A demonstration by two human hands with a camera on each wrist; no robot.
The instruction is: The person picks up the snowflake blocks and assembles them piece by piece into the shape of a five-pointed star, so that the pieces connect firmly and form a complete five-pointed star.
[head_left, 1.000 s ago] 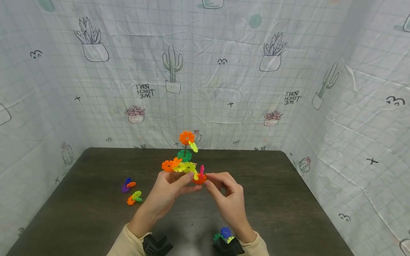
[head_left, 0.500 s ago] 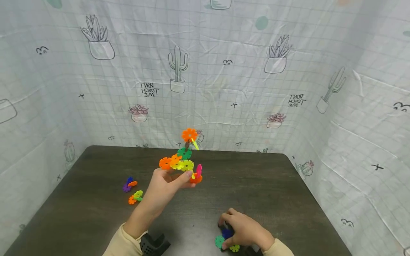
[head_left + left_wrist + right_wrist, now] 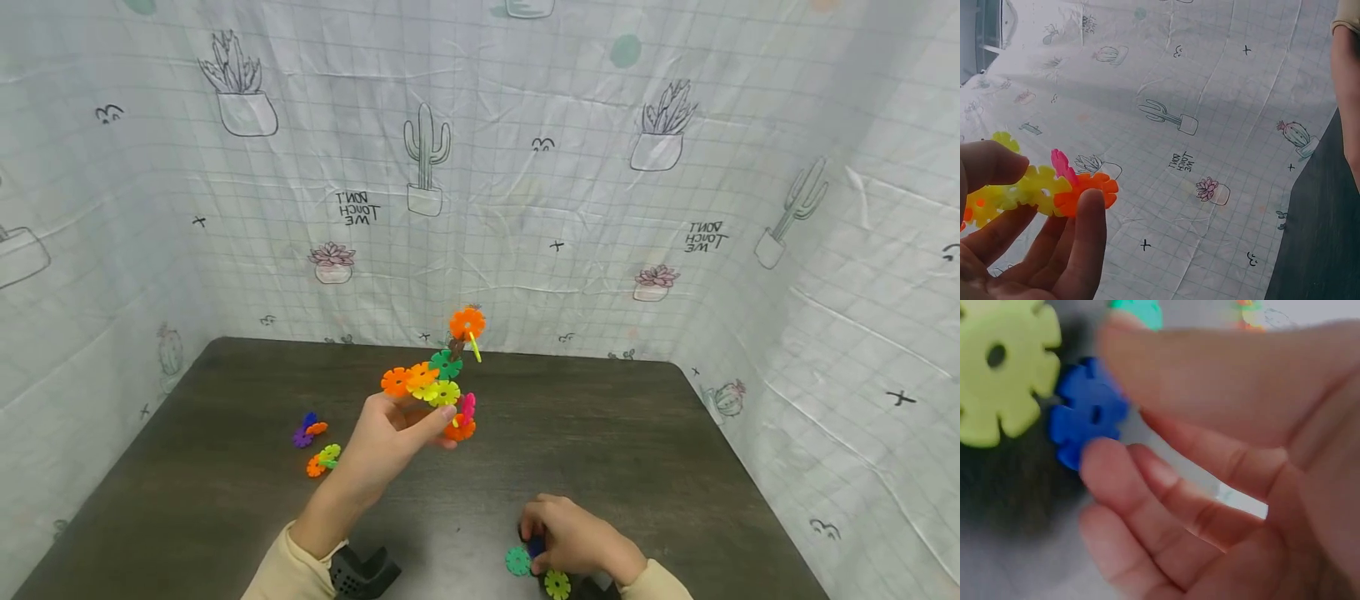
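Note:
My left hand (image 3: 386,442) holds up a joined chain of flower-shaped plastic discs (image 3: 444,393) in orange, yellow, green, brown and pink, its thumb on a yellow disc. In the left wrist view, a fingertip touches the orange disc (image 3: 1094,190) at one end, beside the upright pink disc (image 3: 1062,164). Low on the table, my right hand (image 3: 573,537) has its thumb and fingers curled round a dark blue disc (image 3: 1088,412). Next to it lie a green disc (image 3: 517,561) and a yellow-green disc (image 3: 557,584), apart from the fingers in the head view.
On the left of the dark table (image 3: 675,467) lie a purple, blue and orange disc cluster (image 3: 303,435) and an orange, yellow and green one (image 3: 316,465). A patterned cloth (image 3: 495,208) encloses the back and sides. Black wrist mounts (image 3: 363,573) sit at my wrists.
My right hand has let go of the chain's orange end and come down to the discs at the front. My left hand still holds the chain, which has tilted slightly to the right.

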